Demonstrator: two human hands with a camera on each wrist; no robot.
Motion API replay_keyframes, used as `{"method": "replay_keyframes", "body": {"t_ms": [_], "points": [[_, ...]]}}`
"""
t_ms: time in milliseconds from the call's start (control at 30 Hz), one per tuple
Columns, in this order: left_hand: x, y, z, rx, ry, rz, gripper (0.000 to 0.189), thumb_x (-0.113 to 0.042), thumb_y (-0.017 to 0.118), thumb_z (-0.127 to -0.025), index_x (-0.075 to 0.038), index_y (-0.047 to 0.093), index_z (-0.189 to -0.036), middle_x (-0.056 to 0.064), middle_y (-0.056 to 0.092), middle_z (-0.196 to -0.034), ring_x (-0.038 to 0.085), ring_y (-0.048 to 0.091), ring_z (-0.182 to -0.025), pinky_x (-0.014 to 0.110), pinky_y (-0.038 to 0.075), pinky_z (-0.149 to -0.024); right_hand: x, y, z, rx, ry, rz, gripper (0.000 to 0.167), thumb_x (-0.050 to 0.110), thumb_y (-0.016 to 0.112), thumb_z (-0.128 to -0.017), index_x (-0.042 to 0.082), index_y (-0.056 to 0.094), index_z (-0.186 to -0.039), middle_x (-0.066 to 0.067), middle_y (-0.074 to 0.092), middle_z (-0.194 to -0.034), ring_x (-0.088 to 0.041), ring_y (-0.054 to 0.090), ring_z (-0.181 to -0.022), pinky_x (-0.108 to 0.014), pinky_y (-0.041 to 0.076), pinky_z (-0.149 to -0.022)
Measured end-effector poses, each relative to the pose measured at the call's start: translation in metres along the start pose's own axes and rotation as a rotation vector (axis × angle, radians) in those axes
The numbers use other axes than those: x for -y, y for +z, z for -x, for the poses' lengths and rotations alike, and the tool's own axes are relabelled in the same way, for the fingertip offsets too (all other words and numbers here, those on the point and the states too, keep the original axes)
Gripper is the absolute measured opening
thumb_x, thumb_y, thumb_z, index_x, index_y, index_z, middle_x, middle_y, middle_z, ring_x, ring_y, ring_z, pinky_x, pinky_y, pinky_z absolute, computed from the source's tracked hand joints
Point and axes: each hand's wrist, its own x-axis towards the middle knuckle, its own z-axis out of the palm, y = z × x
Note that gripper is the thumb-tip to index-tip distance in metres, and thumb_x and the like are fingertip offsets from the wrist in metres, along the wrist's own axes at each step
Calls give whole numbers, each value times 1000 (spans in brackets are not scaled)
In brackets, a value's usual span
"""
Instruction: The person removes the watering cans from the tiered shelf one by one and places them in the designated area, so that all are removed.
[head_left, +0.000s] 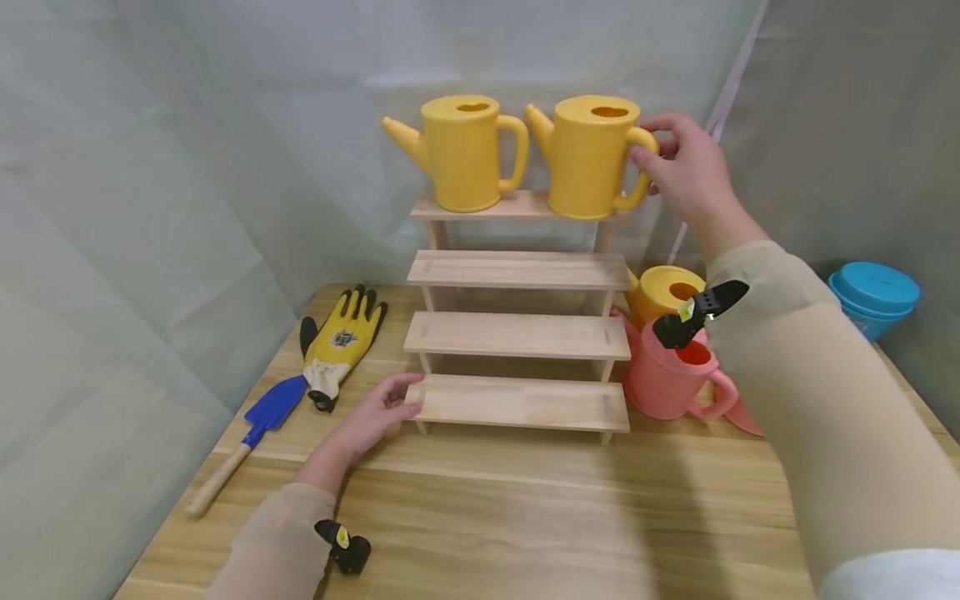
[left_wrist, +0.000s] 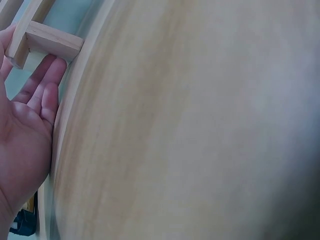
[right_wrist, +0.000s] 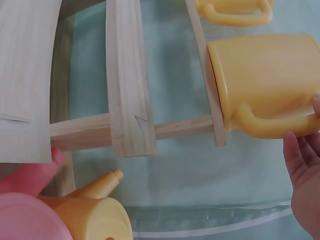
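Left grip (left_wrist: 27,125), palm towards us, alongside the visible edge of the worktop (left_wrist: 150,125); fingers (left_wrist: 50,102) about the end of a wooden rack (left_wrist: 55,41). Below the palm we note a dark object (left_wrist: 24,224), partly hidden, unidentified. Worktop grain blurs away from that edge.

Below the right hand (head_left: 690,171), a black device (head_left: 693,317) on the sleeve (head_left: 810,358) hides part of the pink watering can (head_left: 660,383), while the sleeve itself covers part of the blue tub (head_left: 877,287). The edge of each wrist view cuts off part of its hand, and away from the left hand (left_wrist: 25,135) the worktop (left_wrist: 175,120) blurs. Left of that hand, the emblem (head_left: 343,338) on the glove (head_left: 328,353) is too small to read.
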Motion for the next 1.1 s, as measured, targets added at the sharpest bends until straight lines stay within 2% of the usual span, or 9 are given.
{"method": "replay_keyframes", "body": {"t_ms": [133,333,467,600,667,733,1000,1100], "points": [[7,1,-4,3,10,-7,52,-21,64,-90,-9,44,-136,18,40,-139,32,38,-123,48,27,-103,-2,0,4,-23,3,-12,45,40,54,-92,27,45,-134,-5,51,-114,-19,50,-89,-30,46,-78],[5,2,-3,12,5,-3,53,-23,64,-89,-9,44,-136,18,38,-141,34,36,-126,50,25,-105,-7,-2,13,-62,9,-91,43,40,54,-91,27,46,-131,-3,51,-113,-18,53,-96,-31,49,-80],[-5,3,0,21,-12,5,53,-19,63,-90,-6,42,-137,21,37,-140,36,35,-126,50,25,-105,-8,-8,20,-86,-3,-114,43,40,55,-91,25,46,-130,-2,51,-111,-16,55,-96,-25,50,-75],[-3,2,-1,23,-10,8,53,-19,63,-90,-6,42,-137,21,38,-140,35,36,-125,49,27,-103,-12,-19,30,-118,-18,-126,43,41,56,-90,24,47,-128,0,51,-109,-14,56,-93,-20,50,-68],[5,2,-5,19,-13,11,53,-20,64,-90,-9,43,-137,19,39,-140,33,36,-125,48,27,-103,-14,-25,35,-132,-28,-120,43,41,56,-89,24,47,-128,0,51,-107,-14,55,-91,-18,49,-66],[5,2,-5,17,-15,13,53,-20,64,-90,-9,43,-137,19,39,-141,33,35,-127,49,25,-105,-16,-30,41,-143,-37,-108,42,39,57,-90,23,48,-128,1,51,-106,-13,54,-88,-16,48,-63],[-23,0,9,23,-19,-15,51,-16,61,-91,-1,42,-136,24,43,-133,34,39,-119,45,31,-100,-18,-51,64,-140,-105,-25,40,36,57,-91,21,48,-127,0,53,-101,-14,54,-77,-14,47,-59],[-27,0,10,20,-33,-23,51,-15,61,-91,-2,42,-136,23,45,-130,33,40,-116,43,31,-99,-19,-59,72,-133,-127,33,40,35,56,-92,20,47,-128,1,54,-98,-14,53,-72,-12,46,-57]]}}
